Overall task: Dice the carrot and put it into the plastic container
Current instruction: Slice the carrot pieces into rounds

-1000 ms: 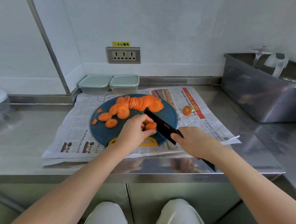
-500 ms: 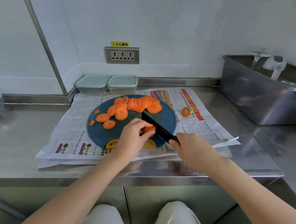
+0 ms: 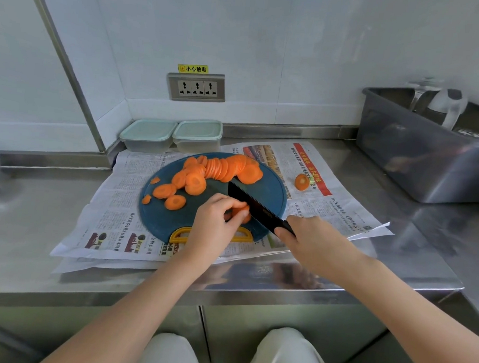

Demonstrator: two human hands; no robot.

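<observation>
Dicing at the cutting board's near edge: left hand pinches a carrot piece, right hand grips the knife; next, probably a straight downward cut

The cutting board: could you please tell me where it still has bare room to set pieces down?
Bare board lies right of the knife, out to the rim, and near-left, between the loose slices and the yellow handle. The far side is crowded with the slice row; the left hand covers the near middle.
</observation>
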